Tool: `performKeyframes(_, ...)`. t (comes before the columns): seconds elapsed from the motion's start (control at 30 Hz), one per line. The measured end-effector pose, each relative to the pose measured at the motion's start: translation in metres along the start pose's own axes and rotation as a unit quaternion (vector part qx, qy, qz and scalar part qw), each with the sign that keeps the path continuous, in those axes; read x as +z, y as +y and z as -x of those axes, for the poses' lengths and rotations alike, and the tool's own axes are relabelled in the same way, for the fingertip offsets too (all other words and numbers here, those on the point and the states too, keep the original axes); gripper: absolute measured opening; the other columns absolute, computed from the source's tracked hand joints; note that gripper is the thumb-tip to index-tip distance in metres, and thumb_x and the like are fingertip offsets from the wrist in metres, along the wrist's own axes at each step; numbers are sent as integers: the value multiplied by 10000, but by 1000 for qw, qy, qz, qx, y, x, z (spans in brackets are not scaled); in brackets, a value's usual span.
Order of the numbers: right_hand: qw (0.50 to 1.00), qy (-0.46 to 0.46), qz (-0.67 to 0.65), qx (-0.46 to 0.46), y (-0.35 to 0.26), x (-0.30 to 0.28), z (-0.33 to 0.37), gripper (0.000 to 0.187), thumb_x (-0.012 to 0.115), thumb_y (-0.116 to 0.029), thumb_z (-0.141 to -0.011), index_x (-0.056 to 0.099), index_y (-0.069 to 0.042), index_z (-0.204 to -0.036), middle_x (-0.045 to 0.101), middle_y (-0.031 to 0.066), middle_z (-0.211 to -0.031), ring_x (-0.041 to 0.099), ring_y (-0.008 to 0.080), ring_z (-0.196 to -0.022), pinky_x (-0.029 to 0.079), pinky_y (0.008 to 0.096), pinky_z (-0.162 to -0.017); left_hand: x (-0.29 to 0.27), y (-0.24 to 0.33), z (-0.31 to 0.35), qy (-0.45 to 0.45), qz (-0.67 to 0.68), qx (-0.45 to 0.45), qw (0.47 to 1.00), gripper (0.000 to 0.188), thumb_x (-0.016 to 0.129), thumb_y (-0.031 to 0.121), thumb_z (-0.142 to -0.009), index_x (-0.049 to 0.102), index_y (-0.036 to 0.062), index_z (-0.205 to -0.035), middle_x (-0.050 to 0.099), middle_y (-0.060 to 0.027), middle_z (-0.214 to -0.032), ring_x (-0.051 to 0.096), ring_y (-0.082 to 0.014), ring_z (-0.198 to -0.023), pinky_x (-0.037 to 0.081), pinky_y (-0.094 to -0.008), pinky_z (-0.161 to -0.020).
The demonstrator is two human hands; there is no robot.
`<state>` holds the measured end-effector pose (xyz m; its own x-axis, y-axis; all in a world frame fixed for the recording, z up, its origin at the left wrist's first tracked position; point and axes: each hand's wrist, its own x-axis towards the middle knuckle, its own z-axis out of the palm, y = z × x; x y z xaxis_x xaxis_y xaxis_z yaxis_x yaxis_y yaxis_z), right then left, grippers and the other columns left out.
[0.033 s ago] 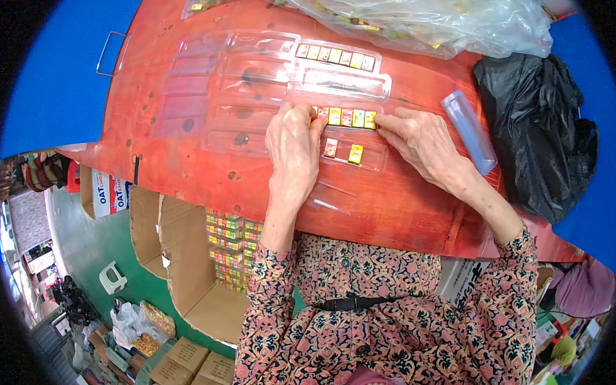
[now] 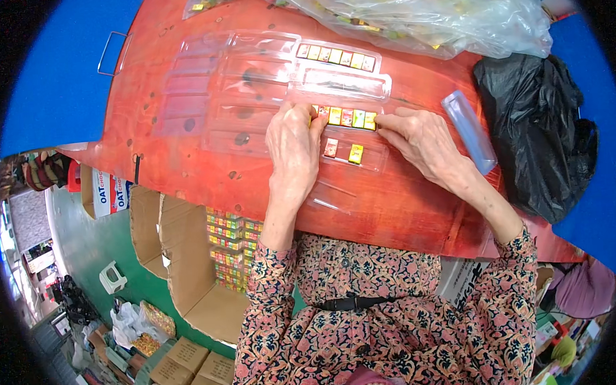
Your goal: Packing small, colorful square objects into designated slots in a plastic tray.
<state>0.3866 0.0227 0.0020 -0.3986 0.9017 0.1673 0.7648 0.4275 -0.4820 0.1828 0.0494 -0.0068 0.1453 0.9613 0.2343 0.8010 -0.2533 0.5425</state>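
A row of small red and yellow boxes (image 2: 347,117) lies in front of me on a clear plastic tray, pinched at its two ends. My left hand (image 2: 294,149) is closed at the row's left end, its fingertips covering part of it. At the right end, my right hand (image 2: 414,138) presses thumb and fingers against the last box. Closer to me, a red-and-white box (image 2: 330,148) and a yellow box (image 2: 355,154) lie apart in a tray compartment. Beyond my hands, a second row of small boxes (image 2: 336,58) fills the far compartment.
More clear trays (image 2: 250,79) spread leftward over the red table (image 2: 185,176). A clear bag of small boxes (image 2: 465,27) lies at the far side. To the right are a clear plastic strip (image 2: 470,132) and a black bag (image 2: 533,137). An open carton (image 2: 195,264) stands below left.
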Motion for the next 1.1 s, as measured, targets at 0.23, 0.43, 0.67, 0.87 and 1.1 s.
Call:
performKeyframes(0.23,930,-25,-345,121,10,-5,-7,217,571,-156,-842,607,48,-907,585,47,-721,538,115,-640,430,256,-567,-19,-11,-11,-32,340,-162,926,155,677,116,-739,601,-18,-725,527,-46,-561,482,-130,-500,372,-272,-471)
performKeyframes(0.43,901,-80,-405,133,3,0,-9,187,542,-114,-845,620,46,-901,604,26,-740,550,87,-662,451,223,-605,-20,-14,7,-55,316,-164,933,118,697,100,-713,643,-5,-726,574,-16,-605,507,-97,-529,402,-250,-495)
performKeyframes(0.67,924,-64,-363,98,-17,-12,-3,155,540,-53,-832,611,57,-916,639,78,-740,593,110,-648,494,269,-603,-17,33,21,-27,43,26,998,111,655,85,-716,596,10,-771,555,-169,-744,542,-339,-679,417,-414,-606)
performKeyframes(0.87,864,-78,-476,146,-10,-51,-2,177,572,-89,-829,612,46,-937,632,48,-795,592,100,-711,484,244,-648,-42,63,14,-34,51,7,998,120,647,97,-720,596,5,-778,549,-172,-736,546,-340,-706,417,-408,-620)
performKeyframes(1.1,846,-47,-502,173,-2,-118,-26,183,578,-107,-836,607,23,-961,616,23,-820,572,74,-730,470,205,-663,-55,90,-28,-168,582,-338,721,213,585,212,-854,615,3,-883,628,-105,-801,554,-117,-556,366,-167,-397)
